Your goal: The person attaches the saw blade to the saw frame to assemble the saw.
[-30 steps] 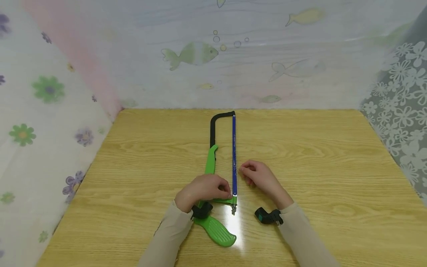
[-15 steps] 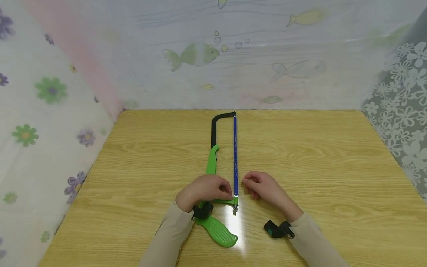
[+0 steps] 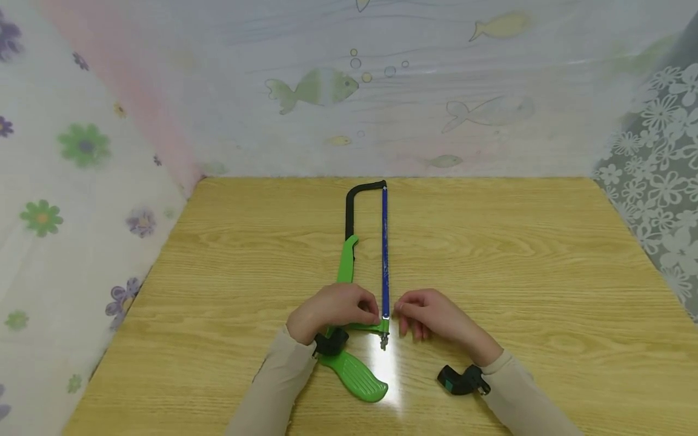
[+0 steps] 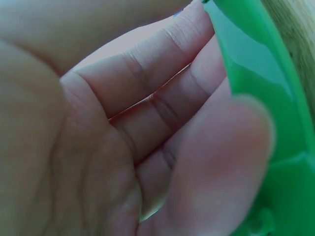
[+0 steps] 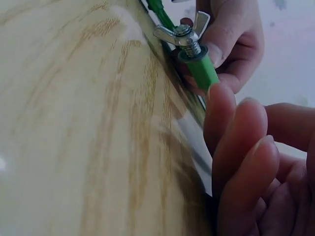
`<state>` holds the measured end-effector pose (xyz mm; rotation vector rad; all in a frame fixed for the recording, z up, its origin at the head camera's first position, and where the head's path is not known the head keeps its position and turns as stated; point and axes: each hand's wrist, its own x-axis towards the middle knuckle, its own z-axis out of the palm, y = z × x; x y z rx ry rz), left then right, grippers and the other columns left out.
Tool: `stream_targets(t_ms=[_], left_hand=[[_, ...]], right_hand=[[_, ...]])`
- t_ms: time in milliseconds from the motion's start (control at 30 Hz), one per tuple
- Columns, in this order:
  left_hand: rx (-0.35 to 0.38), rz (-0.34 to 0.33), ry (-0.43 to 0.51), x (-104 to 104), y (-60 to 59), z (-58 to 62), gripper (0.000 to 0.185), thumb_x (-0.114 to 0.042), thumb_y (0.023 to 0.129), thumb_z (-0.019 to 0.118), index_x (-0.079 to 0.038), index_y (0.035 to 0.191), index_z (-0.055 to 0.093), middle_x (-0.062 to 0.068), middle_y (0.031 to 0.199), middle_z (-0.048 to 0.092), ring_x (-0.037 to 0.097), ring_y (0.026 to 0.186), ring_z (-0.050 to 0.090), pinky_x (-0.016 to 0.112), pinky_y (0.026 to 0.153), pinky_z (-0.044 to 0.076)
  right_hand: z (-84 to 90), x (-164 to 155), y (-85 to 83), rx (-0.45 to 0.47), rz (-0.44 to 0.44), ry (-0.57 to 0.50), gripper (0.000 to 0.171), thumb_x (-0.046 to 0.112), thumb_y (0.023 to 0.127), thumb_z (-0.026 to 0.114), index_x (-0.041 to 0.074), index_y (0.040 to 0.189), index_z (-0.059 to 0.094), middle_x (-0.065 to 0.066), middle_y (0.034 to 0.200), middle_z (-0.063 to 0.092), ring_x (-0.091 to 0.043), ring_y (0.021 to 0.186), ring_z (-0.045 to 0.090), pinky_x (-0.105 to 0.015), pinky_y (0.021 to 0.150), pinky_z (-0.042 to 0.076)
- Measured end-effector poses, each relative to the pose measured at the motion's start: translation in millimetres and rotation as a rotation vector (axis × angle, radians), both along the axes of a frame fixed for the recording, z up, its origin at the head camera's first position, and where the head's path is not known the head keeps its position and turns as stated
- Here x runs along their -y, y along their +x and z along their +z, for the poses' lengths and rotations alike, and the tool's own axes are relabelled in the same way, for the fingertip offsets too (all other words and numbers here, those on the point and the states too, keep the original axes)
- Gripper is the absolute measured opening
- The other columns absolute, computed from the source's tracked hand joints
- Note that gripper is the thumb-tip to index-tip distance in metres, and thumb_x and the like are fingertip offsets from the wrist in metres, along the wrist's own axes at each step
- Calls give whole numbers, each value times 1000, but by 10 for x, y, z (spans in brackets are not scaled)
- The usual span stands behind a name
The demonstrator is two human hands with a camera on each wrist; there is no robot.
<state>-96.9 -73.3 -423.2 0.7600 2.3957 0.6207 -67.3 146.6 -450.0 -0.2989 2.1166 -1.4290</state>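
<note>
A hacksaw [image 3: 355, 376] lies on the wooden table, its green handle towards me and its black bow [image 3: 349, 209] reaching away. A blue blade [image 3: 385, 254] runs along its right side. My left hand [image 3: 335, 306] grips the green lower arm of the frame; in the left wrist view, the thumb [image 4: 226, 152] overlaps that green part [image 4: 266, 73]. Just right of the blade's near end is my right hand [image 3: 436, 315], fingers loosely bent, nothing held. In the right wrist view its fingertips [image 5: 248, 120] appear below a metal wing nut [image 5: 183, 33] on the green tip.
The wooden table [image 3: 518, 254] meets a fish-patterned sheet [image 3: 403, 121] at the back. Flowered sheeting [image 3: 87, 200] hangs on the left, with a lace-like flower cloth [image 3: 662, 163] on the right. A black wrist camera [image 3: 463, 380] sits on each forearm.
My right hand has come towards me along the blade's right side, from about its middle to its near end. The left hand and the hacksaw stay in place.
</note>
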Motion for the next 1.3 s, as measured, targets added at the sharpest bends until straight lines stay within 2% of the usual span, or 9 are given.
stream_targets(t_ms=[133, 400, 567, 1000, 1300], left_hand=[[-5, 0, -7, -8, -15, 2, 9, -40, 82, 64, -32, 78, 66, -20, 77, 59, 2, 68, 52, 23, 63, 42], [17, -9, 24, -21, -24, -19, 10, -36, 84, 64, -30, 77, 66, -18, 74, 59, 3, 67, 52, 23, 63, 41], [10, -11, 16, -30, -21, -10, 10, -36, 84, 64, -30, 76, 65, -17, 73, 59, 4, 65, 51, 23, 62, 41], [10, 7, 0, -14, -2, 1, 9, -38, 82, 65, -29, 79, 66, -18, 75, 59, 2, 65, 51, 23, 62, 41], [8, 10, -5, -5, 3, -7, 9, -39, 82, 65, -30, 80, 67, -19, 75, 59, 2, 66, 52, 23, 63, 42]], right_hand=[[25, 7, 16, 8, 83, 9, 31, 30, 95, 48, 7, 85, 65, -9, 66, 64, -13, 44, 51, -27, 41, 41], [31, -16, 60, 85, 216, -62, 36, 34, 95, 49, 6, 82, 67, -9, 65, 64, -11, 44, 50, -24, 41, 40], [24, -1, 85, 55, 283, -54, 35, 37, 94, 49, 11, 81, 70, -8, 65, 66, -12, 44, 53, -26, 41, 41], [35, 116, 146, 30, 221, 88, 36, 47, 87, 56, 16, 74, 69, -3, 58, 63, -11, 39, 52, -25, 37, 39], [61, 150, 161, 24, 233, 108, 39, 48, 85, 58, 14, 69, 68, -2, 55, 62, -12, 39, 52, -28, 39, 42]])
